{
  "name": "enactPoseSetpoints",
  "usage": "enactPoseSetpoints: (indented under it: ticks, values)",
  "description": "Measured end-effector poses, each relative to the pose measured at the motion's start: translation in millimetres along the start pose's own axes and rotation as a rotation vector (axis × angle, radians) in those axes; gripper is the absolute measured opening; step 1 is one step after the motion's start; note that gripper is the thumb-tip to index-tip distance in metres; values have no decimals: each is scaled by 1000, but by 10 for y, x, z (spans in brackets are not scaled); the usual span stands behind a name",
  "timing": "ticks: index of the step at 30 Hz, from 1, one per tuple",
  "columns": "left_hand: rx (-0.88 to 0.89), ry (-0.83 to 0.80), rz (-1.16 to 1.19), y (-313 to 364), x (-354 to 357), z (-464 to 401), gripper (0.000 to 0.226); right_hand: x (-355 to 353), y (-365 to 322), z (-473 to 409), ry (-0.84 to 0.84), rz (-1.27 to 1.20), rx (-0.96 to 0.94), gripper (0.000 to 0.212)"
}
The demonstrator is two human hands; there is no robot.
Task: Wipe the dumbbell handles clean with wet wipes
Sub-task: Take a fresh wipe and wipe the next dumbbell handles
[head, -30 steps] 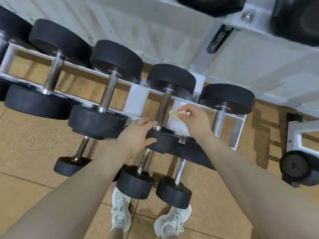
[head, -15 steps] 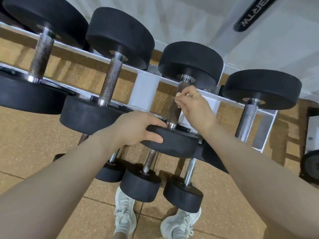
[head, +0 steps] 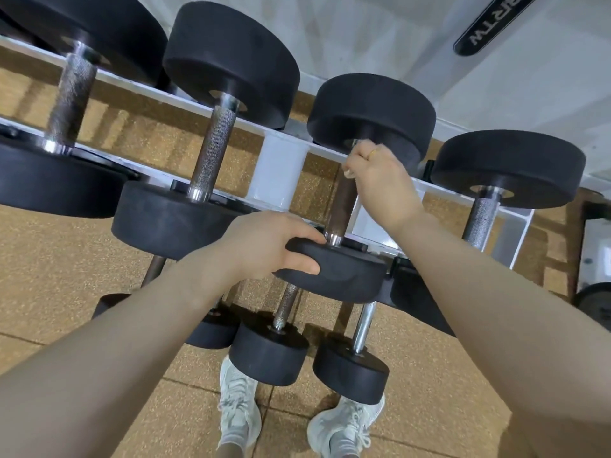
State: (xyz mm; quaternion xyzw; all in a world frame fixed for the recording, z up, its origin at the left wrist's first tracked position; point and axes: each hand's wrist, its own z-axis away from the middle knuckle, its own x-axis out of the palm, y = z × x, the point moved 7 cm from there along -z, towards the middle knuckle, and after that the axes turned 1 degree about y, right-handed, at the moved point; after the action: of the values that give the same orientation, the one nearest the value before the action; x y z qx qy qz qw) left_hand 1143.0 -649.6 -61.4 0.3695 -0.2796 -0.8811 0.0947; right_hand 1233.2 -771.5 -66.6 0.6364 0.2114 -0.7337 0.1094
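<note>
**Hands on the third dumbbell**

The dumbbell [head: 344,206] lies across the white rack [head: 281,170], its near head toward the person, its far head beyond the rack's rear rail. The left hand [head: 264,246] grips the near head's rim, thumb on the outer face, fingers curled over the top. The right hand [head: 380,180] is closed round the top of the handle, just under the far head, with a scrap of pale wipe [head: 347,173] peeping from the fist. Below the rack stand two white shoes [head: 238,408].
</note>
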Motion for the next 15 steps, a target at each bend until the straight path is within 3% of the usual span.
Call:
enactPoseSetpoints:
  ticks: [5,8,10,12,15]
  values:
    - [33,9,-3,26,-10,9,48,199,-307,367,-149,-236,-148,32]
    - [30,-2,-7,24,-13,6,48,177,-294,294,-250,-182,-208,30]
    - [24,-2,-8,13,-16,-6,48,117,-166,117,-206,-124,-119,29]
    - [25,-3,-21,4,-9,-15,47,45,14,-73,-59,-79,17,28]
    - [38,0,-26,-6,3,-29,47,106,9,-33,36,-100,45,27]
